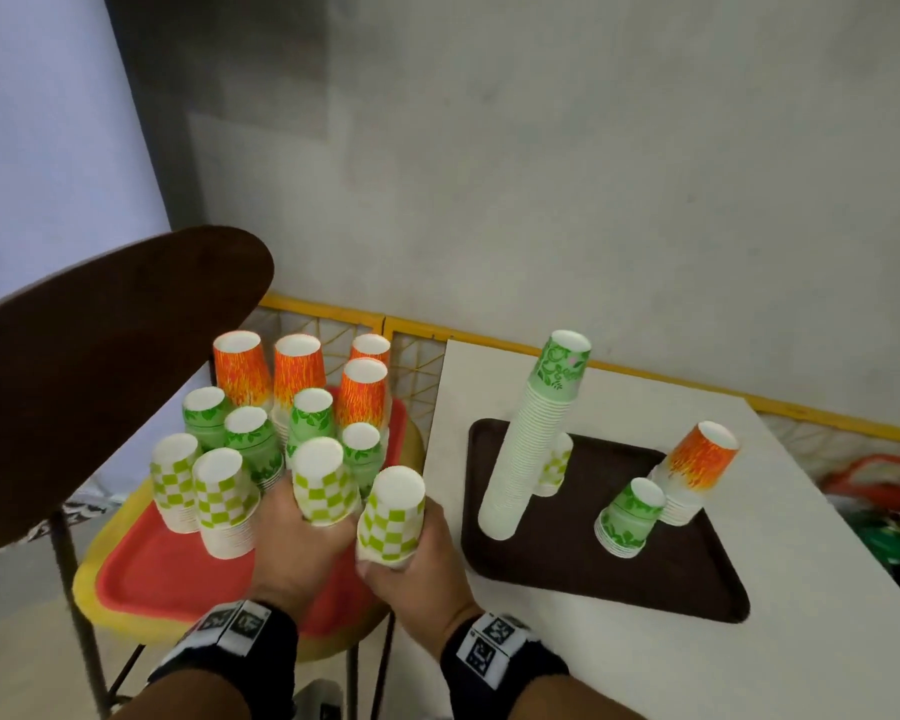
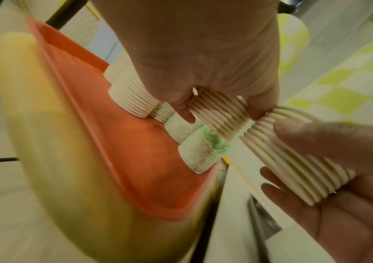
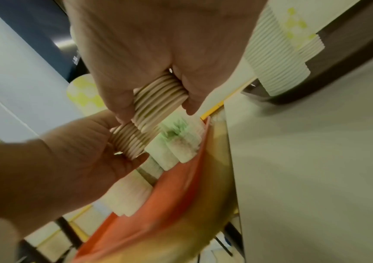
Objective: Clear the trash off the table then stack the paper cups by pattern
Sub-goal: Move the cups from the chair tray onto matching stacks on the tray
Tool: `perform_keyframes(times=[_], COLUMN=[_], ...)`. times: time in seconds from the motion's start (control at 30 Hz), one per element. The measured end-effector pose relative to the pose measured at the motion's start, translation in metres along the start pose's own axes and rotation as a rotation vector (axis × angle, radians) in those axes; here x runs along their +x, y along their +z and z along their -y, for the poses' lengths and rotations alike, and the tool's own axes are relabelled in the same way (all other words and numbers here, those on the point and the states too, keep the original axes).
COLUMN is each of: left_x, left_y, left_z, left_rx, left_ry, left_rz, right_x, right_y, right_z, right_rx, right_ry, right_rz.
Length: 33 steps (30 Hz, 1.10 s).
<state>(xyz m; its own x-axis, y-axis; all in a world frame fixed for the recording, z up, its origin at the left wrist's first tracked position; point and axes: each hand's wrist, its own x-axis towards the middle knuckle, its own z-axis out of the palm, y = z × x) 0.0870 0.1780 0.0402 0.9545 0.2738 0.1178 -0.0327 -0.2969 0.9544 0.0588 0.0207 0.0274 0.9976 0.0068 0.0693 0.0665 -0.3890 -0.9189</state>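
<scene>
Two short stacks of upside-down green-checkered cups are held side by side above the red tray (image 1: 178, 569). My left hand (image 1: 294, 532) grips the left checkered stack (image 1: 323, 480) round its rims (image 2: 219, 115). My right hand (image 1: 419, 556) grips the right checkered stack (image 1: 393, 517) round its rims (image 3: 158, 99). The two stacks touch near their rims. On the red tray stand more checkered stacks (image 1: 198, 491), green leaf-pattern stacks (image 1: 250, 439) and orange stacks (image 1: 302, 376).
The red tray lies on a yellow stool (image 1: 89, 579). To the right, a white table (image 1: 811, 563) carries a brown tray (image 1: 593, 563) with a tall green stack (image 1: 536, 444), a short green stack (image 1: 627, 517), an orange stack (image 1: 697, 470) and a small checkered stack (image 1: 557, 465). A dark round tabletop (image 1: 100, 381) overhangs at left.
</scene>
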Motion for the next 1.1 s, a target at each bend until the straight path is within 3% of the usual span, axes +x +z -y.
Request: perform_keyframes(times=[0.17, 0.33, 0.47, 0.57, 0.83, 1.1], left_x=[-0.036, -0.064, -0.092, -0.103, -0.103, -0.105], left_y=[0.032, 0.095, 0.148, 0.183, 0.224, 0.233], left_z=[-0.078, -0.118, -0.151, -0.159, -0.152, -0.135], left_rx=[-0.209, -0.259, -0.219, -0.175, -0.135, -0.070], left_ry=[0.153, 0.254, 0.329, 0.337, 0.287, 0.222], left_rz=[-0.062, 0.060, 0.100, 0.150, 0.120, 0.035], right_x=[-0.027, -0.044, -0.031, -0.011, 0.035, 0.096], right_y=[-0.082, -0.188, -0.268, -0.305, -0.314, -0.267], right_z=[0.041, 0.045, 0.005, -0.037, -0.088, -0.066], right_rx=[0.086, 0.092, 0.028, -0.035, -0.053, 0.030], right_ry=[-0.186, -0.314, -0.259, -0.161, -0.063, -0.045], right_rz=[0.013, -0.145, -0.344, -0.384, -0.356, -0.216])
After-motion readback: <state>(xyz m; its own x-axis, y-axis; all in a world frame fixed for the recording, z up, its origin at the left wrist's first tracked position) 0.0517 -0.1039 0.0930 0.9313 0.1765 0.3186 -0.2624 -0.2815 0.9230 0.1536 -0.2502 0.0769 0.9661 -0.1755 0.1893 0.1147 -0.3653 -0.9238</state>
